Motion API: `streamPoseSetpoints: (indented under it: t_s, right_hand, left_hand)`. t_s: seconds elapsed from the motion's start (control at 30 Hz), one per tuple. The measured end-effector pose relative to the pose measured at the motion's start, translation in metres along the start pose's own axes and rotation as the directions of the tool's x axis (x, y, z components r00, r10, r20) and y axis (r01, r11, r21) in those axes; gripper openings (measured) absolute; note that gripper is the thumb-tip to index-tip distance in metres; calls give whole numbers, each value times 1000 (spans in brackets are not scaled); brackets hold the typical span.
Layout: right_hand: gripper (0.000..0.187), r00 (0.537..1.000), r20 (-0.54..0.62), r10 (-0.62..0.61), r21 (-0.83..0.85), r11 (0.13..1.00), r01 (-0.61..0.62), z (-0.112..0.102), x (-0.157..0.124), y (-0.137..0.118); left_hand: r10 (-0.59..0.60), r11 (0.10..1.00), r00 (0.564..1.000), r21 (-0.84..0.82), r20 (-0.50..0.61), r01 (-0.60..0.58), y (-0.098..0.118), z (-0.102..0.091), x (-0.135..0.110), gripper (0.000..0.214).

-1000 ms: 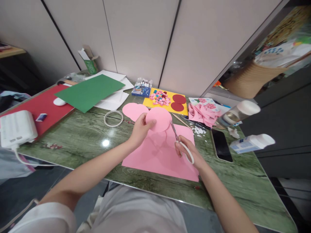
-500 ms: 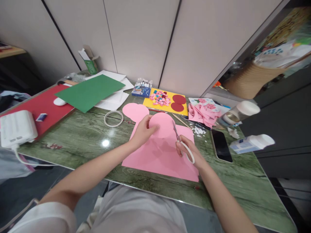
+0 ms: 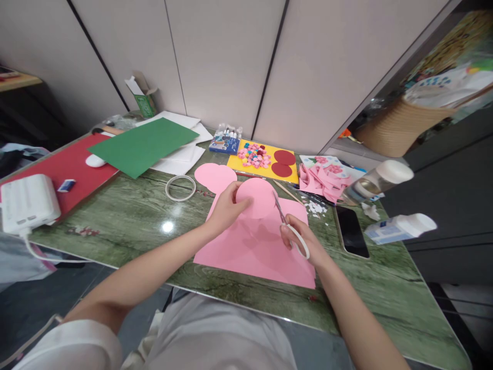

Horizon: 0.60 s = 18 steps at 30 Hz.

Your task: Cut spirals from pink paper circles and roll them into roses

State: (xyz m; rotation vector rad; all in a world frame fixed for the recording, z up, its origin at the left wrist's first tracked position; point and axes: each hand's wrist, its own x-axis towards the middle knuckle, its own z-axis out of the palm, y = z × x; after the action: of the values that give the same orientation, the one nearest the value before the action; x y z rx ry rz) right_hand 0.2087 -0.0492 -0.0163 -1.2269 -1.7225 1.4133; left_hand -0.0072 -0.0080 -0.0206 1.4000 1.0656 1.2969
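Between thumb and fingers, my left hand (image 3: 230,204) pinches a pink paper circle (image 3: 257,198) by its left side, above larger pink sheets (image 3: 254,252) that lie on the table. My right hand (image 3: 302,239) grips white-handled scissors (image 3: 297,240), their blades pointing up and left at the circle's right edge. Whether the blades touch the paper I cannot tell. More pink paper circles (image 3: 213,176) lie overlapping to the left of my left hand. Behind the held circle rests a yellow sheet (image 3: 234,165) with dark red circles (image 3: 284,157) and small pompoms (image 3: 254,155) on it.
Pink paper scraps (image 3: 321,180), a phone (image 3: 352,231) and a white-capped bottle (image 3: 400,228) are on the right. A tape roll (image 3: 180,188), a green sheet (image 3: 144,144) and a white power bank (image 3: 29,203) lie left. A marker box (image 3: 224,142) stands near the wall.
The scissor blades and my right hand have shifted very slightly at the circle's right edge. My left hand keeps the circle in nearly the same place.
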Motion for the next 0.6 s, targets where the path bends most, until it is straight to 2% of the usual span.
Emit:
streamPoseSetpoints:
  t_s: [0.43,0.6]
  right_hand:
    - [27,1000,7,8,-8,1000,-8,1,0,2]
    - [27,1000,-2,12,-6,1000,-12,1,0,4]
  left_hand:
    - [-9,998,999,63,-45,12,3,-1,-1,20]
    - [-14,1000,1000,28,-9,14,4,1,-3,29]
